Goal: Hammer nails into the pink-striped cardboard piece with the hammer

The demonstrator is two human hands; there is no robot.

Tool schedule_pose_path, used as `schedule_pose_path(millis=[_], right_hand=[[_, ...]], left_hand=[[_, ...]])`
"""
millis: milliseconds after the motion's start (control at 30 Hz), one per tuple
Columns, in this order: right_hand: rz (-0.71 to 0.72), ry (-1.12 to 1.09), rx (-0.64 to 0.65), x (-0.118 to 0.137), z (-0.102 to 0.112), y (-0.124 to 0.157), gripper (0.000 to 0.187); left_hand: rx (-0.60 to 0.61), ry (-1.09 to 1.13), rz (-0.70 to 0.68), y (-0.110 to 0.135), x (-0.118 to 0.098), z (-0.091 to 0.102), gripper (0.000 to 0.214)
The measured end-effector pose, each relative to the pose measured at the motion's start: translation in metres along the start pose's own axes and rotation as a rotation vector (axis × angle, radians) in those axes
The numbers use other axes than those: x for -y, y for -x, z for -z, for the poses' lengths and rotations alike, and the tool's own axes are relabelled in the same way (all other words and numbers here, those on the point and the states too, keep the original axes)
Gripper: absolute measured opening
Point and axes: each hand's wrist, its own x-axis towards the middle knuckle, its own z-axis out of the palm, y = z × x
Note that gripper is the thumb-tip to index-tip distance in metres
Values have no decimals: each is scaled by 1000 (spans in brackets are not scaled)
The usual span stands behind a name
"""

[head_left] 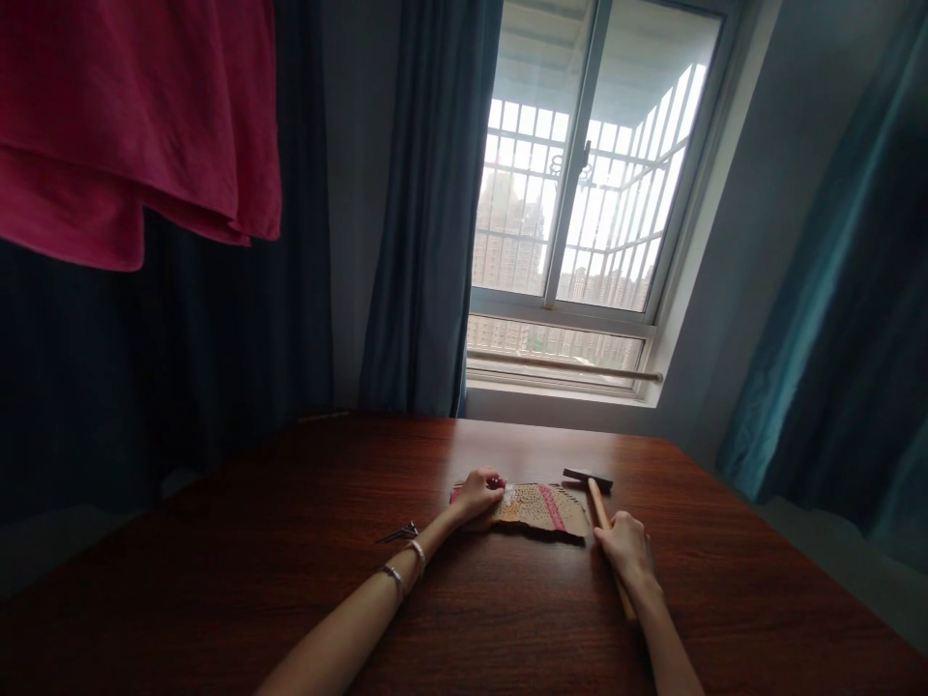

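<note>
My right hand is wrapped round the wooden handle of a hammer. Its dark head is raised at the far end, close to the right end of a piece of torn cardboard. Dark dots cover much of the cardboard, and a pink-red stripe crosses it. Over the cardboard's left part rests my left hand, fingers curled together; what they pinch, if anything, is too small to make out. Beside the fingertips is a whitish patch. Two bracelets circle my left wrist.
A few thin dark metal pieces lie on the brown wooden table, left of my left wrist. Beyond the table's far edge are a barred window and blue curtains. Pink-red cloth hangs at the upper left.
</note>
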Motion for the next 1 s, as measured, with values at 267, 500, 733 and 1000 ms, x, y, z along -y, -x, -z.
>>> schedule_pose_path(millis=[267,500,733,1000], right_hand=[[23,65,33,-2,1,4,24],[-52,147,80,-2,5,10,33],[-89,131,122,2,12,11,34],[-117,88,80,-1,16,13,41]], left_hand=[[-4,5,4,0,-1,0,14],[-22,-5,-7,0,-1,-1,14],[-13,-10,8,1,-4,1,15],[3,-14,20,1,-6,2,13]])
